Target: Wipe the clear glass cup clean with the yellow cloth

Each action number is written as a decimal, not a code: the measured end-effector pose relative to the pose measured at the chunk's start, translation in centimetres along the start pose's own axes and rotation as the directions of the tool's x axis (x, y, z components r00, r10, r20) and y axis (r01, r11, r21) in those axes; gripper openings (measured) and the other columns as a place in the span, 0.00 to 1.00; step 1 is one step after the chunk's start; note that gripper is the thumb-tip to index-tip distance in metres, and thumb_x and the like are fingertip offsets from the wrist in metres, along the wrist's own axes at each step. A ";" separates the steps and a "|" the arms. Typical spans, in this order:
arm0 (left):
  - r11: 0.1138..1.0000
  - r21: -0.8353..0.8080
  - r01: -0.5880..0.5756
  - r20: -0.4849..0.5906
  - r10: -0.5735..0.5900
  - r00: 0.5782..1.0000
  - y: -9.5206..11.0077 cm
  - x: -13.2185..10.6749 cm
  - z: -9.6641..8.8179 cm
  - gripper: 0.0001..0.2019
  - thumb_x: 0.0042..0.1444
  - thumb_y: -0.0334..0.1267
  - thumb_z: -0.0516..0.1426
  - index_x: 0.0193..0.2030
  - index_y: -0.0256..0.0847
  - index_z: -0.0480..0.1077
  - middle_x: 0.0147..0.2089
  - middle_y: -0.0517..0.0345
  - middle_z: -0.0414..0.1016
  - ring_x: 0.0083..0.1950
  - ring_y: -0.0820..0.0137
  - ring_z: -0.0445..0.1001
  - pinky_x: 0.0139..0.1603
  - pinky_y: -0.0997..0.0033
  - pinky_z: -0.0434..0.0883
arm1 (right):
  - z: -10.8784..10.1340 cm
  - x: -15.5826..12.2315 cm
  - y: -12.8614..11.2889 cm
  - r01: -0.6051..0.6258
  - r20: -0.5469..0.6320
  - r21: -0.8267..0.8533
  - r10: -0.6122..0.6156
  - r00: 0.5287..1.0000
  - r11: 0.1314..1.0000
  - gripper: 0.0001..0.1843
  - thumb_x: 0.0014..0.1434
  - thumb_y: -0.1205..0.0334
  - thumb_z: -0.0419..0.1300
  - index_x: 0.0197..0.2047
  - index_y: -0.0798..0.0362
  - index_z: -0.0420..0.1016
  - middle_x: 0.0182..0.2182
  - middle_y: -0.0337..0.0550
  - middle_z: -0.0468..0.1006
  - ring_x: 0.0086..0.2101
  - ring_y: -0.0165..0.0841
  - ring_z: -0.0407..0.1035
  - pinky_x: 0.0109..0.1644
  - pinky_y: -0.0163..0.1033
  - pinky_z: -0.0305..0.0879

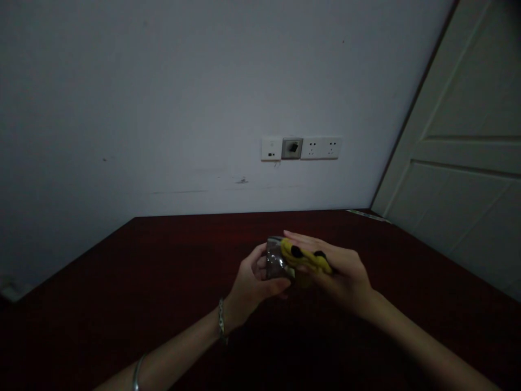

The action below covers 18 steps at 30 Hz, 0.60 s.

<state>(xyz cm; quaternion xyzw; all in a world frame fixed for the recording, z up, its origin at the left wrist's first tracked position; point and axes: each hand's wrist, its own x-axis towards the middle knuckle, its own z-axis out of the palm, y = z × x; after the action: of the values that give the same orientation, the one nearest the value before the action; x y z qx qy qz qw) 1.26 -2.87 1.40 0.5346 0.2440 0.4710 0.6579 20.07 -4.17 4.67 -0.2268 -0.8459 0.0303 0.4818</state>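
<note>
Gripping a shiny packet, the left hand is shown just above the near middle of the dark red table. A yellow item with black spots is held against the packet by the right hand. Any print is too dim to be read. Wall sockets are seen far behind, and a door at right.

yellow toy with black spots, dark red table

Crinkled glossy packet, foil or clear plastic, catches light in left hand. Yellow black-spotted item at its 3 o'clock, against right hand: soft-looking, matt, material unclear. Metal link bracelet, left wrist. Table: dark reddish wood, smooth, low sheen. Wall: matt paint, scuffed. Socket plates, 12 o'clock: smooth white plastic.
</note>
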 end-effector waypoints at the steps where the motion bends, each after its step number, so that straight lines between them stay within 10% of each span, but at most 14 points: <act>1: 1.000 -0.007 -0.001 0.013 0.001 1.000 0.0 -0.1 0.0 0.32 0.39 0.38 0.69 0.52 0.36 0.64 0.43 0.49 0.74 0.37 0.66 0.75 0.26 0.74 0.76 | 0.0 0.1 -0.1 -0.052 -0.027 0.017 0.053 0.998 0.999 0.22 0.60 0.67 0.57 0.58 0.48 0.67 0.55 0.45 0.72 0.53 0.38 0.68 0.56 0.47 0.68; 10: 0.998 0.009 -0.058 -0.025 0.059 0.998 -0.1 0.1 -0.2 0.31 0.41 0.39 0.68 0.52 0.36 0.64 0.43 0.50 0.75 0.36 0.67 0.76 0.26 0.75 0.75 | 0.3 -0.2 -0.4 0.136 0.140 -0.043 -0.129 0.982 0.990 0.29 0.60 0.67 0.58 0.64 0.52 0.58 0.60 0.48 0.64 0.59 0.39 0.59 0.61 0.49 0.61; 18: 0.987 0.093 -0.129 0.114 0.118 0.986 0.0 0.3 -0.4 0.38 0.32 0.31 0.71 0.53 0.39 0.62 0.50 0.48 0.73 0.49 0.61 0.74 0.47 0.65 0.74 | 0.0 1.0 -0.5 -0.318 -0.128 0.018 0.318 0.939 0.948 0.10 0.59 0.59 0.58 0.42 0.52 0.77 0.36 0.42 0.82 0.33 0.35 0.77 0.36 0.37 0.75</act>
<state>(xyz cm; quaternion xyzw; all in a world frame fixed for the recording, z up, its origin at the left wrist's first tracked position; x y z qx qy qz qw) 1.03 -2.37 1.36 0.6056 0.1974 0.4684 0.6122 19.45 -4.25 5.56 -0.3626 -0.7651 0.0918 0.5241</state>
